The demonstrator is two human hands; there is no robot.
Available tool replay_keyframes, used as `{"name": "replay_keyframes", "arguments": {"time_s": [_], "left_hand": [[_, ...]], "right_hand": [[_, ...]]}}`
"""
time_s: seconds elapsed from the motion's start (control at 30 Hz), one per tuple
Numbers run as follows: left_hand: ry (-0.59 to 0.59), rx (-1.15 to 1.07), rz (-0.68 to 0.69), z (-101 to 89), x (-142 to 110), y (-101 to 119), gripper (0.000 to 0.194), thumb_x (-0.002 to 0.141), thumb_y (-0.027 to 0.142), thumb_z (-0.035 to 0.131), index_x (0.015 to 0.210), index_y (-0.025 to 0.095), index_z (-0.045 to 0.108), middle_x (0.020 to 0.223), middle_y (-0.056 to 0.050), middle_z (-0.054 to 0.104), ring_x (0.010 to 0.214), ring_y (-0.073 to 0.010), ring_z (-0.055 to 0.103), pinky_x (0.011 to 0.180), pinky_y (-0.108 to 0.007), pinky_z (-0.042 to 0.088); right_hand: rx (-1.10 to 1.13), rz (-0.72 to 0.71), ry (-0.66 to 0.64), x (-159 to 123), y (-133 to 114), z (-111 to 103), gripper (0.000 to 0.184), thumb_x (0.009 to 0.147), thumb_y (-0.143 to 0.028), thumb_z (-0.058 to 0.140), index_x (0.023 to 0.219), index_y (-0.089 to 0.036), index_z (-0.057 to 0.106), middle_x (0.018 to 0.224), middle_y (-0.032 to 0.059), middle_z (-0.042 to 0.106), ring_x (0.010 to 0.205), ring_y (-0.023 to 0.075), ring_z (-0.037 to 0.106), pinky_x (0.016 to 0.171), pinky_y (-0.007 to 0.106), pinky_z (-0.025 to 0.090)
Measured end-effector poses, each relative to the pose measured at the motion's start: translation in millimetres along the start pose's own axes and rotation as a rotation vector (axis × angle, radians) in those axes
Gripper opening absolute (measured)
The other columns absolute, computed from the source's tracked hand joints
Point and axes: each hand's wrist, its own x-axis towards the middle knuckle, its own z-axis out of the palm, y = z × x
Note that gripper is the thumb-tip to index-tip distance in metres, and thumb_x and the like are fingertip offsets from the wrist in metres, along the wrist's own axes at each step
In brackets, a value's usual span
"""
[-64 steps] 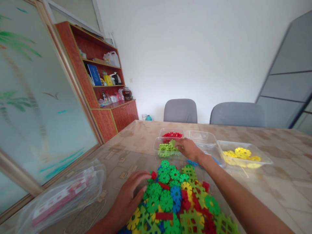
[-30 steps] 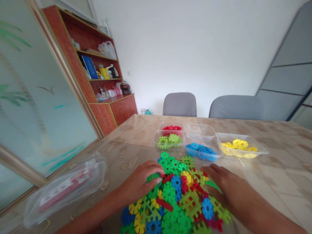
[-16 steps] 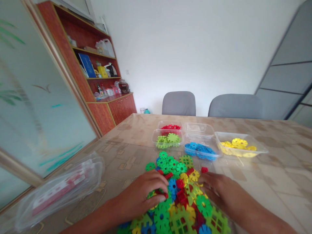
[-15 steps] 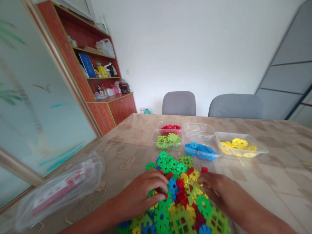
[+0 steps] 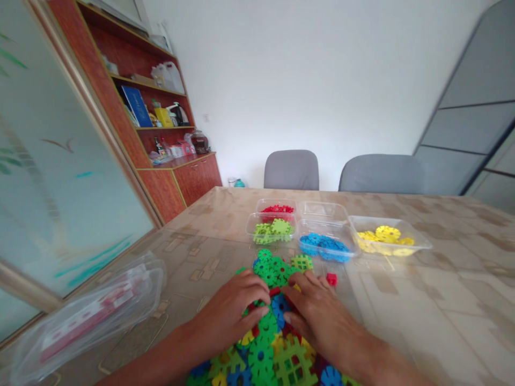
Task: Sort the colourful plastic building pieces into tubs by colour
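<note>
A heap of plastic building pieces lies in front of me: green snowflake discs [image 5: 277, 272], a blue snowflake disc [image 5: 280, 307], light-green lattice squares [image 5: 295, 364] and some red and yellow pieces. My left hand [image 5: 237, 300] rests on the heap's left side, its fingers curled. Bits of red show beneath them, but what they hold is hidden. Across the heap's right side reaches my right hand [image 5: 317, 308], fingers bent and spread, thumb apart by the blue disc. A red block [image 5: 331, 279] sits alone beyond the right hand.
Behind the heap stand clear tubs: one of red pieces [image 5: 277, 210], one of light-green squares [image 5: 273, 231], one of blue discs [image 5: 325, 247] and one of yellow discs [image 5: 386, 238]. Stacked clear lids [image 5: 151, 289] lie left. Two grey chairs [image 5: 292, 169] face the table.
My right hand has moved left, from the heap's right edge onto its middle, close to my left hand. My left hand stays in nearly the same place. The view has shifted slightly.
</note>
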Motion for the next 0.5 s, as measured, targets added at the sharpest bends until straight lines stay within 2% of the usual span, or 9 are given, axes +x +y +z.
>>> {"name": "replay_keyframes", "arguments": {"time_s": [0.1, 0.23, 0.33, 0.43, 0.5], "left_hand": [[-0.002, 0.032, -0.031, -5.5, -3, -2, 0.013, 0.092, 0.023, 0.054, 0.085, 0.020, 0.064, 0.092, -0.004, 0.065, 0.093, -0.0199, 0.057, 0.089, -0.032, 0.041], [0.021, 0.072, -0.065, -7.1, -10, -10, 0.015, 0.090, 0.029, 0.057, 0.102, 0.021, 0.062, 0.102, -0.005, 0.061, 0.099, -0.0225, 0.054, 0.087, -0.033, 0.042], [-0.024, 0.051, -0.061, -3.8, -14, -14, 0.015, 0.091, 0.029, 0.056, 0.103, 0.022, 0.061, 0.102, -0.005, 0.060, 0.099, -0.0220, 0.053, 0.086, -0.031, 0.043], [-0.065, 0.028, -0.032, -1.1, -14, -16, 0.014, 0.091, 0.029, 0.055, 0.103, 0.023, 0.061, 0.104, -0.005, 0.060, 0.099, -0.0218, 0.055, 0.085, -0.029, 0.044], [-0.063, 0.025, -0.028, -3.3, -13, -16, 0.014, 0.092, 0.028, 0.054, 0.103, 0.023, 0.062, 0.105, -0.005, 0.060, 0.100, -0.0216, 0.055, 0.085, -0.029, 0.043]], "right_hand": [[-0.023, 0.017, -0.027, 10, -3, 3, 0.021, 0.085, -0.028, 0.064, 0.106, -0.024, 0.065, 0.107, 0.0075, 0.061, 0.103, 0.0309, 0.051, 0.087, 0.047, 0.039], [0.043, 0.026, -0.033, 20, -6, 4, 0.019, 0.079, -0.022, 0.070, 0.097, -0.020, 0.065, 0.105, 0.0076, 0.063, 0.104, 0.0298, 0.051, 0.087, 0.045, 0.037], [0.151, 0.005, 0.031, 23, -2, 0, 0.012, 0.077, -0.016, 0.071, 0.085, -0.019, 0.063, 0.093, 0.0033, 0.064, 0.097, 0.0243, 0.053, 0.084, 0.038, 0.038], [0.366, -0.052, 0.041, 17, 7, -13, 0.008, 0.083, -0.014, 0.063, 0.078, -0.020, 0.060, 0.076, -0.0021, 0.062, 0.076, 0.0149, 0.055, 0.068, 0.026, 0.040], [0.508, -0.051, -0.026, 5, 14, -25, 0.010, 0.086, -0.016, 0.059, 0.076, -0.019, 0.059, 0.067, -0.0044, 0.058, 0.062, 0.0108, 0.051, 0.055, 0.021, 0.035]]}}
